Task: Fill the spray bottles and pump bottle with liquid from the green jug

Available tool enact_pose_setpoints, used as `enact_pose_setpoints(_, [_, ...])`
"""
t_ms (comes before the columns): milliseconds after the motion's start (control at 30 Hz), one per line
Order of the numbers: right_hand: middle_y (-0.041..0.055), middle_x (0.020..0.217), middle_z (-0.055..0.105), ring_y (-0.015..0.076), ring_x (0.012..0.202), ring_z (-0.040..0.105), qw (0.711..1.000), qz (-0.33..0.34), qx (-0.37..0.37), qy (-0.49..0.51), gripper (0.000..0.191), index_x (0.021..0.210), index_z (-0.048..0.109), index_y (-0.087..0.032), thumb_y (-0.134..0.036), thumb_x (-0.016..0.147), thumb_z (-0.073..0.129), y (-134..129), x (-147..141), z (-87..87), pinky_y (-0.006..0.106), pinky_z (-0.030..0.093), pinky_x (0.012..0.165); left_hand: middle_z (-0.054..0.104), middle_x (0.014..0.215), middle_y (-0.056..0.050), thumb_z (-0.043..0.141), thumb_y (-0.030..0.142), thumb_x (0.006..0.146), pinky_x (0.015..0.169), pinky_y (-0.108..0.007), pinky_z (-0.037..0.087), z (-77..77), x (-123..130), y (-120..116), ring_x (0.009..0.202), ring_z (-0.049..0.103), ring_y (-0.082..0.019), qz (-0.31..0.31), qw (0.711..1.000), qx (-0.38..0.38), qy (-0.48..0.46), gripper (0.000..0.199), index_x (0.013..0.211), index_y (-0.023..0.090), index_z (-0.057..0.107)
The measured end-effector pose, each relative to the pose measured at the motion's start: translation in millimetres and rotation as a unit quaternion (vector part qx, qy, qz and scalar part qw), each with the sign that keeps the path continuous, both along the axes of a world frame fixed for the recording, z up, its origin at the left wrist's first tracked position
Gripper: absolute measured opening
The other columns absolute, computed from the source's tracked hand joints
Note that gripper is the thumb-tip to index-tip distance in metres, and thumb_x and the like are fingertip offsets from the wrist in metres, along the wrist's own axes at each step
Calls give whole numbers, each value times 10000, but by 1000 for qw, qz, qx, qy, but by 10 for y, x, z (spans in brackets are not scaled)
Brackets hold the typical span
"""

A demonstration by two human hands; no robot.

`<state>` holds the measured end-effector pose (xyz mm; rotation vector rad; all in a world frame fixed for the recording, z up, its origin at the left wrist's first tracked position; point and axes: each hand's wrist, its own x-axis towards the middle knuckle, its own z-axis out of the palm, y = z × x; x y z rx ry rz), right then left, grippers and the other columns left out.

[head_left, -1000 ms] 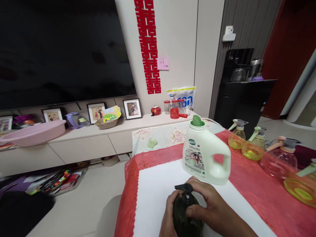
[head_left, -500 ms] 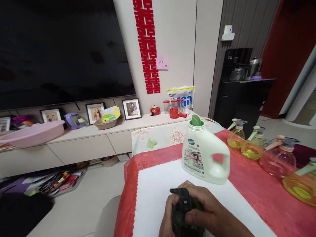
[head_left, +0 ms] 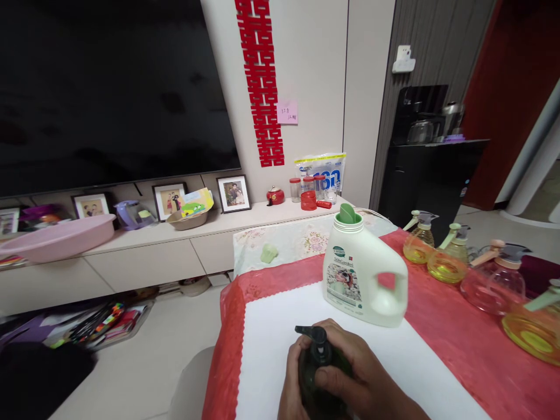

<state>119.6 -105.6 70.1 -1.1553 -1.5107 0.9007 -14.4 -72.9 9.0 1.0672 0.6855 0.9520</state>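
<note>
A dark green pump bottle [head_left: 311, 379] with a black pump head is held between both hands over the white mat. My left hand [head_left: 289, 382] wraps its left side, fingers closed on it. My right hand [head_left: 356, 367] grips the other side, the thumb lying across the front of the bottle. The bottle's base is cut off by the lower picture edge. Just beyond the hands stands a large pale-green detergent jug [head_left: 359, 274], upright, with a green spout [head_left: 347, 213] in its open neck. A light green cap [head_left: 268, 252] lies on the flowered cloth behind the mat.
Several pump bottles of yellow, clear and orange look, such as this one [head_left: 450, 265], stand along the right on the red cloth [head_left: 441, 315]. Behind the table, a TV cabinet [head_left: 149, 251] carries a pink basin [head_left: 61, 238], photo frames and jars.
Both hands and the pump bottle have shifted slightly left and up, and the pump head is tilted a little differently. The jug and other bottles have not moved.
</note>
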Motion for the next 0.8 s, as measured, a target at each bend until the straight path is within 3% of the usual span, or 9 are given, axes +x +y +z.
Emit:
enact_pose_setpoints(100, [39,932,514,141,835,461,999,-39,0,-20,292,909,514,-153,-436,855,561,13,-42,-114,258,355,734,722,1073,-87,788,521,728,952,-416,553,-2,3,1,1084,673,-337,6,1000,-15,-8,575,1205,230,654])
enact_pose_setpoints(233, [32,904,490,136,831,446,993,-65,84,-54,204,935,530,-152,-350,888,536,28,-75,-265,269,342,750,725,1021,-95,804,534,713,938,-420,565,35,-68,32,1082,670,-338,-4,1000,-20,-6,586,1185,218,658])
enact_pose_setpoints(333, [32,930,500,139,860,456,990,-60,113,-62,191,972,546,-155,-331,900,541,-3,-51,-232,272,345,769,727,989,-81,823,534,690,898,-423,582,98,-96,78,1077,671,-338,-17,999,-25,-10,586,1169,237,660])
enact_pose_setpoints(433, [21,935,515,129,859,476,993,-57,88,-45,184,994,557,-163,-327,911,542,-63,-5,-106,258,360,763,736,962,-70,750,604,744,859,-429,594,160,-45,103,1059,686,-339,-36,998,-39,-16,486,1084,262,695])
enact_pose_setpoints(533, [20,957,530,129,872,500,996,-59,69,-24,215,1029,564,-171,-347,906,552,-114,27,-8,246,383,774,743,1068,-93,774,712,633,952,-474,552,177,37,70,1128,661,-380,-81,993,-43,-72,667,1112,253,705])
enact_pose_setpoints(633, [28,946,538,137,862,514,995,-61,74,-14,236,1020,574,-169,-367,892,569,-127,21,5,247,391,758,705,1225,-123,865,698,477,1061,-517,466,138,72,9,1215,603,-420,-107,987,-38,-116,937,1257,225,653])
enact_pose_setpoints(800, [73,981,573,181,884,562,992,-67,103,17,362,1122,572,-176,-484,932,568,-98,-51,-103,278,444,759,731,1137,-114,753,662,708,1000,-463,518,48,17,10,1194,617,-377,-76,994,-37,-64,686,1227,219,682])
